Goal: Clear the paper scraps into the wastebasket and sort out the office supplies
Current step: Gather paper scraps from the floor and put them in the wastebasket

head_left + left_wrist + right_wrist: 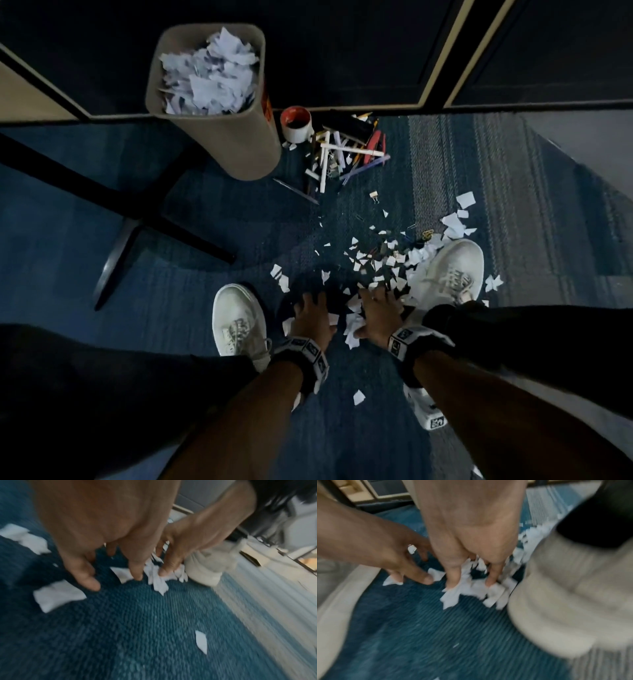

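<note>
1. Both hands reach down between 2 white sneakers (239, 322): left hand (313, 317) spread wide on carpet (154, 628), right hand (378, 317) splayed, raking paper scraps (376, 263).
2. Binder clips (374, 197) lie among the scraps; a careless scoop could bin them.
3. Far left, the wastebasket (219, 137) looks nearly full and may overflow; pens (342, 154) await sorting beside it.
</note>
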A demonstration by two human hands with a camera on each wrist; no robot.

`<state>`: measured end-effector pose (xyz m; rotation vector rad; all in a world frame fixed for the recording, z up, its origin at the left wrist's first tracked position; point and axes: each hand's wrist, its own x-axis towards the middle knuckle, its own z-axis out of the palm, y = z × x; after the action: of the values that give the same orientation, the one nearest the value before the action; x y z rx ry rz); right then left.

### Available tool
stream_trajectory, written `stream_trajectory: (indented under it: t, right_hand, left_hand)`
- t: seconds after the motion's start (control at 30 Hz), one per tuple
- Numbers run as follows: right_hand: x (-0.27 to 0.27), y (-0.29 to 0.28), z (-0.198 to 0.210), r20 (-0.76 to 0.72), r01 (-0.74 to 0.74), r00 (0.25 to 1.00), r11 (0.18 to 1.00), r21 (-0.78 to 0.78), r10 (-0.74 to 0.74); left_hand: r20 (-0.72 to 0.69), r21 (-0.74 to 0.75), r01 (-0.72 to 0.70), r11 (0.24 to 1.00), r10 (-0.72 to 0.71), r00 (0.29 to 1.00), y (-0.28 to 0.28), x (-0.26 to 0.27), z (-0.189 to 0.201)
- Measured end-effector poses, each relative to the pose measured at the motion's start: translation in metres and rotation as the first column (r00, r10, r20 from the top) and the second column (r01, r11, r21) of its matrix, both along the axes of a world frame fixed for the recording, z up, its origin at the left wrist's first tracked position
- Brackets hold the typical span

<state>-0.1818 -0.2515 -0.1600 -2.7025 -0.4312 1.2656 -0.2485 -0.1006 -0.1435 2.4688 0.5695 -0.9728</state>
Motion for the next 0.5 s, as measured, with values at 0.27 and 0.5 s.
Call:
stream_trajectory:
  t: [0.27,0.5]
  right_hand:
    - [-0.056,0.003,-0.027,0.089,0.336,0.931,0.925,0.180,-0.355]
    - [-0.033,0.009,-0.018,0.018,0.666,0.697,0.656,0.354,-0.717]
  left_hand:
    - [0.094,-0.002,0.145,0.989,-0.144,0.985,-0.002,-0.007,-0.029]
    - [0.121,-0.176,-0.008,0.984,0.030,0.992,-0.014,0.007,-0.016]
